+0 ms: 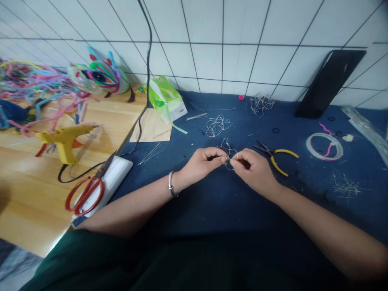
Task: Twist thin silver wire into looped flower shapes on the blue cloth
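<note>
My left hand (pixel 209 161) and my right hand (pixel 251 167) meet over the dark blue cloth, fingertips nearly touching. Both pinch a thin looped wire (pixel 229 146), whose loops stick up beyond my fingers. Small pinkish bits show on the wire, too small to name. Just past my hands lies a coil of similar thin wire (pixel 218 125). To the right of my right hand rest pliers with yellow handles (pixel 277 152), jaws pointing left and handles spread. A few straight thin wires (pixel 151 154) lie left of my left hand.
On the left, scissors with red handles (pixel 85 194) lie across a white power strip (pixel 118 173), near a yellow glue gun (pixel 65 139). A black phone (pixel 330 83) leans on the tiled wall. At right are a clear ring-shaped coil (pixel 309 147) and wire offcuts (pixel 347 187).
</note>
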`<state>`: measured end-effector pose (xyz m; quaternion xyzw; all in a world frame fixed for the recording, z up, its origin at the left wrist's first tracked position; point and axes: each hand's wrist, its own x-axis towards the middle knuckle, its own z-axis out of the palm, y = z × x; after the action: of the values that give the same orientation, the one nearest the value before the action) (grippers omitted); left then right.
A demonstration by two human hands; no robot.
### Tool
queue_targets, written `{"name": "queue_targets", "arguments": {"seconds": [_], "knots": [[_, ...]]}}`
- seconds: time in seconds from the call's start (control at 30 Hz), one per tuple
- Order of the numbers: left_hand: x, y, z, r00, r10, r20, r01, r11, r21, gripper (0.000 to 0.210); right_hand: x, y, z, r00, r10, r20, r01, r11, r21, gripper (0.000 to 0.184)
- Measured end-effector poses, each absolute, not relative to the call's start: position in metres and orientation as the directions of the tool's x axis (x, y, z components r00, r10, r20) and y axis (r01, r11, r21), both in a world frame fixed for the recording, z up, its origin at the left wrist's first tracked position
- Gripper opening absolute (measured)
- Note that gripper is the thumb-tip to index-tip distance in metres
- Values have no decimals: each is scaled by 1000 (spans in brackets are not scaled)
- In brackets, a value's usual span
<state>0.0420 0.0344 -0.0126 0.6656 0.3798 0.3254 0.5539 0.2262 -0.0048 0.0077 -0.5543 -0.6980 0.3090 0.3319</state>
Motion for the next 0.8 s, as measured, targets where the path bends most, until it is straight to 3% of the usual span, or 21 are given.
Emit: {"name": "queue_targets", "arguments": {"seconds": [0.13, 0.4, 0.6, 0.8], "knots": [[42, 35, -15, 469, 883, 14, 65, -50, 997, 14, 226, -7, 11, -183, 978, 97, 538, 182, -823, 8], [41, 34, -12, 508, 861, 28, 80, -80, 994, 17, 228, -4, 14, -93, 995, -26, 490, 23, -871, 9], [43, 35, -13, 427, 904, 33, 103, -85, 991, 18, 227, -5, 9, -108, 990, 94, 561, 139, -816, 10], [44, 35, -17, 382, 924, -21, 83, -12, 996, 21, 227, -5, 9, -104, 991, 82, 555, 126, -822, 10]]}}
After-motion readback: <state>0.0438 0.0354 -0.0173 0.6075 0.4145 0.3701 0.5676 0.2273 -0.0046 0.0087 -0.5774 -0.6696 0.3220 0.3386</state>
